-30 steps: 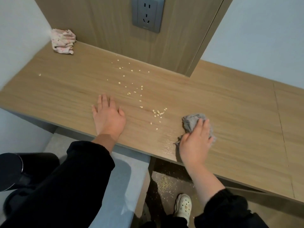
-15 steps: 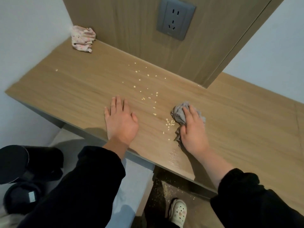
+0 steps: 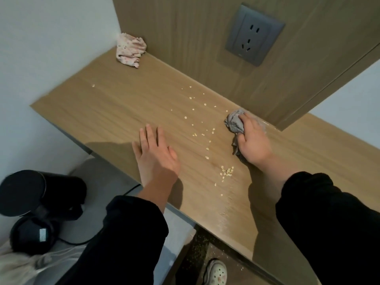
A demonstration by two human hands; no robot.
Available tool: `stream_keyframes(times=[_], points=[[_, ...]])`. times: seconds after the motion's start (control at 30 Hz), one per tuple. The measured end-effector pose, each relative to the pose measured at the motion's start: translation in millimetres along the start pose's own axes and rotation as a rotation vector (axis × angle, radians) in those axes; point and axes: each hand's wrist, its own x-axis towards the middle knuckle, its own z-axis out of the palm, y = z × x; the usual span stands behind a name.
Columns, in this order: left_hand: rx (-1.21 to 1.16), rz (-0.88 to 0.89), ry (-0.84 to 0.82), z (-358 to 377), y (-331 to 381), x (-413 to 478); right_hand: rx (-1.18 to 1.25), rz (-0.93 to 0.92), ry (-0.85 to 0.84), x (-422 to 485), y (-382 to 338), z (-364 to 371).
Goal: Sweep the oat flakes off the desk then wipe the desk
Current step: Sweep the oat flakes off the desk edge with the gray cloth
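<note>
Fingers (image 3: 249,128) pressing grey rag (image 3: 234,121), oat flakes (image 3: 227,171) beside

Soft, even indoor light falls on the bench (image 3: 115,108), bright enough to show its wood grain. The left hand (image 3: 156,157) throws a broad, soft-edged shadow toward the near-left bench edge, and the right forearm darkens the wood beneath it. A faint sheen streaks the surface near the front edge. The far corner around the crumpled pink cloth (image 3: 130,50) looks slightly smeared. Straight edges bow and lean outward toward the frame borders. The black sleeves (image 3: 329,233) show almost no detail.
</note>
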Motion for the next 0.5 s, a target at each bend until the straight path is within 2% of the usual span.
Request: stream_keyframes(times=[0.17,0.3,0.5], points=[[-0.036,-0.02,0.008,1.6,1.0,-1.2,0.072,-0.069,-0.046,34.3,-16.5,8.3],[-0.066,-0.025,0.023,-0.2,2.4,-0.3,0.09,-0.195,-0.114,43.2,-27.5,7.4],[-0.111,-0.033,0.034,-1.8,-1.5,0.9,0.171,-0.446,-0.377,14.3,-23.4,-3.9]])
